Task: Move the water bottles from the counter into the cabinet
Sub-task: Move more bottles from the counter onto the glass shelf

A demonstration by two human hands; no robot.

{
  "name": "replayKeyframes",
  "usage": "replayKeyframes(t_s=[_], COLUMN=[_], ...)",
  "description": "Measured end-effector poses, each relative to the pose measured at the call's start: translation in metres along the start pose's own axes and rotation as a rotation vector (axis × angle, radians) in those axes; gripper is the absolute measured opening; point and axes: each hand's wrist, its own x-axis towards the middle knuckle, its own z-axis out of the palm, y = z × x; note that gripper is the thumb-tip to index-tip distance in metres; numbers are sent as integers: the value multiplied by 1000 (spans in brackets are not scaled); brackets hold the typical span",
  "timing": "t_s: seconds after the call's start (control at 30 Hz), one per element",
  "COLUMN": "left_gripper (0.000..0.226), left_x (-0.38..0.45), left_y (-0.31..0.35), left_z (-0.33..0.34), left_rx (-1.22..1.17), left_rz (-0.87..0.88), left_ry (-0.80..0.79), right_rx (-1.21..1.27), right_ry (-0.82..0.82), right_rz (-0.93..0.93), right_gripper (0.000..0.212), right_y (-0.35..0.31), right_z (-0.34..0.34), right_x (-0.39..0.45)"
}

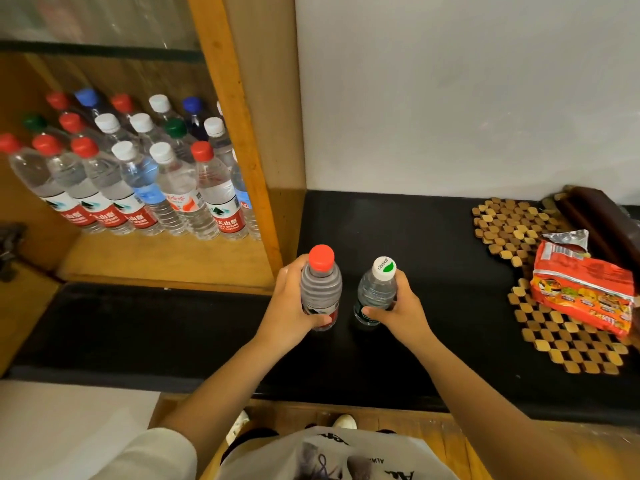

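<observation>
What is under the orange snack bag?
The orange snack bag lies on a wooden tile mat on the black counter. The mat part beneath it is hidden.

Counter [433, 244]: open black surface behind and right of the two held bottles, up to the wall. Woven mat [540, 271] with snack packet [585, 292] on it: takes up the far right end. Cabinet post [242, 133]: upright between counter and shelf, just left of the red-capped bottle [320, 289]. Cabinet shelf [166, 258]: bare wooden strip along the front; stored bottles [138, 168] fill the rear in close rows. Green-and-white-capped bottle [375, 292]: stands just beside the red-capped one, a narrow gap between
</observation>
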Motion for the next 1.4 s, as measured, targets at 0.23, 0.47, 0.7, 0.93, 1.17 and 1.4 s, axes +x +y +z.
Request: replayKeyframes(t_s=[0.23, 0.47, 0.7, 0.93, 1.17, 1.4], left_gripper=[86, 90, 78, 75, 70, 63], left_x=[2, -16, -36, -45, -40, -6], left_y=[-8, -29, -12, 46, 115, 173], left_z=[16, -13, -94, -199, -308, -383], left_rx=[-184, -297, -385, -391, -446, -473], left_rz=[50, 48, 143, 425, 707, 796], left_ry=[48, -42, -66, 91, 145, 151], right_rx=[-15, 17, 88, 126, 223, 240], right_ry=[61, 46, 52, 59, 79, 55], right_rz=[-1, 4, -148, -436, -765, -917], right_gripper=[77, 80, 70, 70, 67, 67], right_y=[0, -11, -78, -197, -315, -418], right_z=[10, 22, 31, 47, 56, 55], right_x=[-5, -27, -60, -82, -90, -80])
